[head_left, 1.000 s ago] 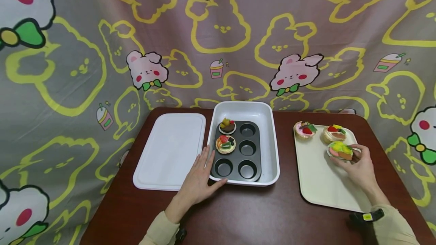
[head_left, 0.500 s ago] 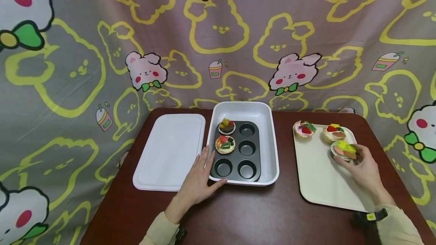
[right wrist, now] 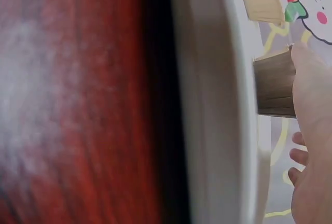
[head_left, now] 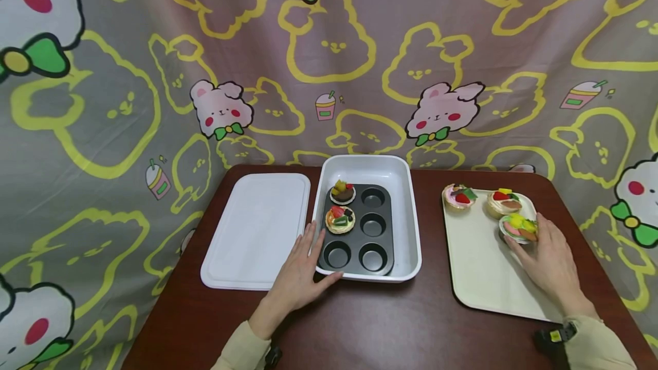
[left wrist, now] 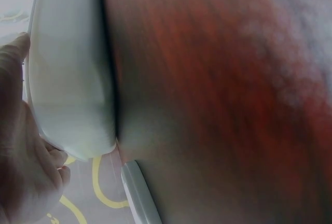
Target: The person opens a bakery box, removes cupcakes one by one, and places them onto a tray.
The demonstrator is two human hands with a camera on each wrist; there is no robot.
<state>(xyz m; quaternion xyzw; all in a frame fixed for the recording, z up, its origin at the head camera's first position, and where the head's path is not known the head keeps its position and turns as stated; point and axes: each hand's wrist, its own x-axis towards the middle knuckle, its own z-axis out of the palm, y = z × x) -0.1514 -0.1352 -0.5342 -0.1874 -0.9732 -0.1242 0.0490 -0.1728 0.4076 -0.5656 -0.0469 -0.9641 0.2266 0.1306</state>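
Note:
In the head view my left hand [head_left: 300, 270] lies with fingers outstretched along the near left rim of a white basin [head_left: 408, 272]. Inside the basin is a dark muffin tin [head_left: 358, 238], whose left cups hold a chocolate fruit tart [head_left: 342, 193] and a cream fruit tart [head_left: 340, 220]. On the right, my right hand [head_left: 555, 264] is beside a tart with yellow and pink topping [head_left: 516, 228], its thumb at the near side and straightened fingers along the right. That tart stands upright on a cream tray [head_left: 488, 278]; the right wrist view shows its foil cup [right wrist: 276, 84] beside the thumb.
A strawberry tart with pink cream [head_left: 459, 197] stands at the tray's far left corner, and another strawberry tart [head_left: 502, 203] is just behind the yellow-topped one. A flat white lid [head_left: 257, 230] lies left of the basin on the brown table [head_left: 401, 324].
The yellow-topped tart has shifted slightly right and now stays put. My right hand's fingers have straightened from their curl around it. The left hand has not moved.

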